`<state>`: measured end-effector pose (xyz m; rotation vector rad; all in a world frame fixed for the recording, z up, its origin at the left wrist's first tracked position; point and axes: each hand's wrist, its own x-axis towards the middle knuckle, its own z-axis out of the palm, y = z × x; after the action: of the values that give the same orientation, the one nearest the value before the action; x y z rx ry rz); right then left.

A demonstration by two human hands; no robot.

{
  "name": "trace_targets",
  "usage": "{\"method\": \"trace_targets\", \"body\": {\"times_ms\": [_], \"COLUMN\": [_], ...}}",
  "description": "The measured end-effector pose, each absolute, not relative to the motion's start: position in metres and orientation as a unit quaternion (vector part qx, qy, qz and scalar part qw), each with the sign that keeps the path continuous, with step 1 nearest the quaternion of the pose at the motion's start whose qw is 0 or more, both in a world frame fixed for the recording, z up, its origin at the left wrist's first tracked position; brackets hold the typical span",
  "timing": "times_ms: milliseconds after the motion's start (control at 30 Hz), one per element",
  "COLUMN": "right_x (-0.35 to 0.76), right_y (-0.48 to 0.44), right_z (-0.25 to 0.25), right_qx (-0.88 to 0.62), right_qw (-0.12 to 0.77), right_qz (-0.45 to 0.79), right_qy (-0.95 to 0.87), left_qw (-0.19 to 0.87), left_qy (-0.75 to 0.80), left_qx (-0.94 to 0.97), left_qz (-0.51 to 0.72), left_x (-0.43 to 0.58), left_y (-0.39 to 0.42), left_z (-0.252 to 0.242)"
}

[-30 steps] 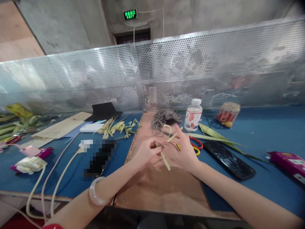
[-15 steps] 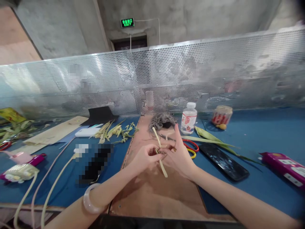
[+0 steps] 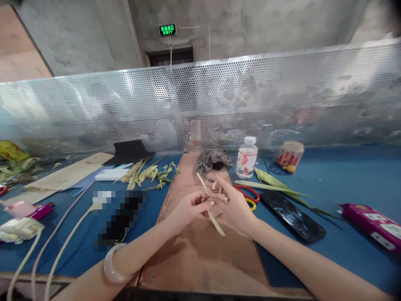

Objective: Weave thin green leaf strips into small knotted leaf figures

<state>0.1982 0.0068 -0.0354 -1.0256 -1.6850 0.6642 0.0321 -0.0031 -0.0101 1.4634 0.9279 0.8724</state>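
Observation:
A pale, narrow strip of dried leaf (image 3: 216,225) slants between my hands above the brown board. My left hand (image 3: 194,208) pinches it near the middle with thumb and fingertips. On that wrist sits a pale bangle (image 3: 114,263). My right hand (image 3: 234,202) is closed in at the same spot, its fingers bent against the strip; a small looped bit at the fingertips is partly hidden. Just beyond the hands lies a grey tangle of yarn (image 3: 208,161). Scissors with red and yellow handles (image 3: 255,195) lie right beside my right hand, their blades mostly covered.
Right of the hands are a black phone (image 3: 294,215), long green leaves (image 3: 275,182), a white-capped bottle (image 3: 247,159), a jar (image 3: 291,154) and a purple packet (image 3: 369,223). Dried leaves (image 3: 140,173), cables (image 3: 72,234) and a dark blurred object (image 3: 122,219) lie left. A perforated metal screen (image 3: 213,100) stands behind.
My right hand's raised finger has come down toward the strip. The strip has tilted a little more. The view has shifted slightly, so things on the table appear farther left.

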Motion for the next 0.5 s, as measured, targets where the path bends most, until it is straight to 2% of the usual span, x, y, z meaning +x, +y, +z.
{"method": "trace_targets", "body": {"times_ms": [133,333,500], "right_x": [0.200,0.203,0.204], "right_y": [0.007,0.017,0.017], "right_z": [-0.040,-0.057,-0.052], "right_qx": [-0.381,-0.276,-0.293], "right_qw": [0.489,0.451,0.486], "right_qz": [0.236,0.084,0.047], "right_qy": [-0.748,-0.845,-0.822], "left_qw": [0.652,0.704,0.718], "left_qy": [0.343,0.302,0.295], "left_qx": [0.543,0.487,0.475], "left_qz": [0.404,0.420,0.415], "left_x": [0.032,0.028,0.028], "left_y": [0.002,0.004,0.002], "left_z": [-0.018,-0.020,-0.017]}}
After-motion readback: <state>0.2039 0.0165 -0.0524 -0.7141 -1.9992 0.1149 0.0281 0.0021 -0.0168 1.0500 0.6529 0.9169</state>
